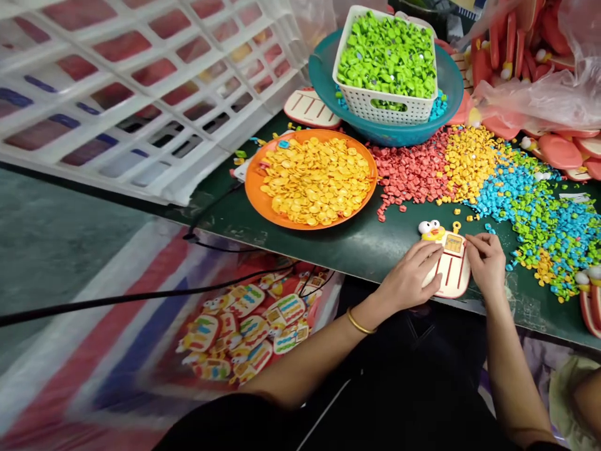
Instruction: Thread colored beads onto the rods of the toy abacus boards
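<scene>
A cream toy panel (451, 270) with a yellow duck head and red slots lies near the front edge of the dark green table (366, 241). My left hand (410, 275) rests on its left side, fingers curled over it. My right hand (486, 260) sits at its right edge, fingertips pinched at the panel's top corner; anything small in the pinch is hidden. A loose yellow piece (456, 226) lies just above the panel.
An orange plate (260, 200) of yellow pieces, red (408, 172), yellow, blue and green loose heaps (544, 219), a white basket (389, 106) of green pieces in a teal bowl (328, 81), a white crate (122, 81), and finished toys (248, 326) in a striped bag below.
</scene>
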{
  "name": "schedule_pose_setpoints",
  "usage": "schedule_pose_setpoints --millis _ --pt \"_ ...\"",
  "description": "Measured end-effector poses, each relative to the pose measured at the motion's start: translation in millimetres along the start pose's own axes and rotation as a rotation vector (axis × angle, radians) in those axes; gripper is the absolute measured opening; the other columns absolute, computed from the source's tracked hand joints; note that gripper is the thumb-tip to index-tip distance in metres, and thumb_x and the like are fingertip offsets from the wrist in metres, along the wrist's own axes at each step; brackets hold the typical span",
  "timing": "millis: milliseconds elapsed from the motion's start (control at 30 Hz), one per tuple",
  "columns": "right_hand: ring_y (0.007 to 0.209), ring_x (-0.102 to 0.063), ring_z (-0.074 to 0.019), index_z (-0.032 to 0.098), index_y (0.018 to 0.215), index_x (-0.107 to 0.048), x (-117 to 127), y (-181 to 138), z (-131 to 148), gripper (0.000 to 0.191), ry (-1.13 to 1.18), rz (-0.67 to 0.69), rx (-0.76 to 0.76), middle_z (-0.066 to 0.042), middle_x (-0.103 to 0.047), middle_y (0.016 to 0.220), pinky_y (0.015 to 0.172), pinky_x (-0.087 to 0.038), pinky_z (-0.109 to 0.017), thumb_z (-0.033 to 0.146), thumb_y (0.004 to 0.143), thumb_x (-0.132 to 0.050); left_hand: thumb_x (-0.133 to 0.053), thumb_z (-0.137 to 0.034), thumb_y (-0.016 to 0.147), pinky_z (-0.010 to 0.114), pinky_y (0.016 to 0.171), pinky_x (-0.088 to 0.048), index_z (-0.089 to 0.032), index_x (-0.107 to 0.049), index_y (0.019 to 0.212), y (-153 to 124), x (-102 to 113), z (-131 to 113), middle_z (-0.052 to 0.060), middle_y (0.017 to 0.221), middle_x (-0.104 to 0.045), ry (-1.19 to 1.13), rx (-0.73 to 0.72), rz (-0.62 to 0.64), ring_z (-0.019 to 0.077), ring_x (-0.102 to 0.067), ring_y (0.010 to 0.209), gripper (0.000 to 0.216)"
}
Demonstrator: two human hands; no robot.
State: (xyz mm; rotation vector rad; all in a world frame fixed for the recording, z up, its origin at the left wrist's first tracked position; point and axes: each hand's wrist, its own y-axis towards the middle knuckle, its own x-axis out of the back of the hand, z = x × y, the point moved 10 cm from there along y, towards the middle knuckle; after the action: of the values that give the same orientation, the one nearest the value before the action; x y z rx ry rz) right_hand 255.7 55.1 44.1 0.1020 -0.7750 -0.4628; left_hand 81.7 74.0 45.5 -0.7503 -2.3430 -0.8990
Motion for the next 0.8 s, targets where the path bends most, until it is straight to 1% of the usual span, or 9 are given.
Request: schedule_pose_setpoints --millis 100,200,300,433,533,600,667,733,800 --pt "0.09 -0.06 -0.0209 0.021 0.107 -0.075 -6.2 -6.3 5.5 0.028 -0.043 -0.022 0.089 -0.009 -0.059 0.097 0.08 -0.053 -0.037 0.029 0.093 -0.052 -0.058 -0.028 0.088 0.051 0.107 -0.046 -0.014 -0.054 0.131 -3.7 4.7 3.1 0.015 0.125 -0.057 0.058 0.062 -0.078 0.0312 -0.048 0.123 0.044" --pt "0.091 -0.06 -0.0209 0.023 0.112 -0.073 -10.9 -15.6 13.3 0.029 -0.094 0.064 0.213 -0.009 -0.059 0.099 0.08 -0.054 -0.037 0.024 0.095 -0.05 -0.059 -0.03 0.085 0.052 0.103 -0.047 -0.015 -0.057 0.118 -5.2 5.1 2.1 0.014 0.114 -0.057 0.097 0.097 -0.091 0.0309 -0.05 0.113 0.036" --pt "0.091 -0.061 -0.0206 0.025 0.109 -0.073 -13.0 -29.9 22.4 0.029 -0.091 0.141 0.303 -0.009 -0.061 0.099 0.078 -0.056 -0.036 0.021 0.094 -0.049 -0.059 -0.032 0.085 0.051 0.1 -0.047 -0.016 -0.055 0.111 -4.9 3.4 1.6 0.014 0.112 -0.056 0.111 0.125 -0.079 0.0305 -0.05 0.11 0.031" --pt "0.098 -0.064 -0.0215 0.026 0.108 -0.073 -25.2 -33.9 39.5 0.03 0.029 0.25 0.314 -0.009 -0.066 0.104 0.085 -0.055 -0.038 0.02 0.094 -0.047 -0.058 -0.036 0.085 0.05 0.096 -0.047 -0.016 -0.052 0.111 -6.0 3.0 5.7 0.015 0.115 -0.054 0.146 0.183 -0.108 0.0317 -0.049 0.11 0.033" --pt "0.093 -0.066 -0.0204 0.025 0.105 -0.072 -40.2 1.0 50.8 0.025 0.163 0.198 0.203 -0.007 -0.069 0.098 0.083 -0.054 -0.035 0.025 0.094 -0.049 -0.06 -0.04 0.084 0.051 0.095 -0.048 -0.014 -0.052 0.11 -6.5 3.7 8.0 0.016 0.113 -0.053 0.162 0.204 -0.14 0.0322 -0.05 0.108 0.037" --pt "0.088 -0.065 -0.0202 0.022 0.102 -0.072 -61.3 36.6 65.4 0.02 0.141 0.144 0.178 -0.008 -0.07 0.097 0.079 -0.053 -0.033 0.028 0.092 -0.056 -0.06 -0.041 0.085 0.051 0.095 -0.047 -0.014 -0.052 0.111 -6.0 4.4 8.5 0.017 0.114 -0.053 0.157 0.203 -0.145 0.0328 -0.049 0.11 0.039" --pt "0.084 -0.063 -0.0201 0.02 0.099 -0.074 -104.6 67.4 86.9 0.017 -0.007 0.283 0.225 -0.008 -0.071 0.095 0.078 -0.05 -0.032 0.026 0.087 -0.063 -0.058 -0.04 0.087 0.051 0.098 -0.047 -0.014 -0.052 0.112 -5.0 5.0 7.6 0.017 0.116 -0.054 0.13 0.184 -0.136 0.0327 -0.049 0.113 0.037" --pt "0.08 -0.062 -0.0204 0.019 0.087 -0.074 -137.6 85.9 98.9 0.01 -0.162 0.429 0.238 -0.008 -0.072 0.087 0.076 -0.047 -0.032 0.021 0.084 -0.065 -0.056 -0.037 0.089 0.049 0.1 -0.046 -0.015 -0.053 0.113 -4.3 5.7 5.1 0.015 0.117 -0.055 0.095 0.145 -0.121 0.0313 -0.049 0.116 0.032" --pt "0.079 -0.062 -0.0204 0.019 0.079 -0.073 -139.0 89.1 102.1 0.011 -0.215 0.478 0.238 -0.008 -0.072 0.083 0.075 -0.045 -0.032 0.019 0.084 -0.063 -0.055 -0.034 0.09 0.047 0.102 -0.046 -0.015 -0.054 0.114 -4.6 6.1 2.3 0.014 0.116 -0.057 0.078 0.103 -0.103 0.0298 -0.048 0.116 0.031"
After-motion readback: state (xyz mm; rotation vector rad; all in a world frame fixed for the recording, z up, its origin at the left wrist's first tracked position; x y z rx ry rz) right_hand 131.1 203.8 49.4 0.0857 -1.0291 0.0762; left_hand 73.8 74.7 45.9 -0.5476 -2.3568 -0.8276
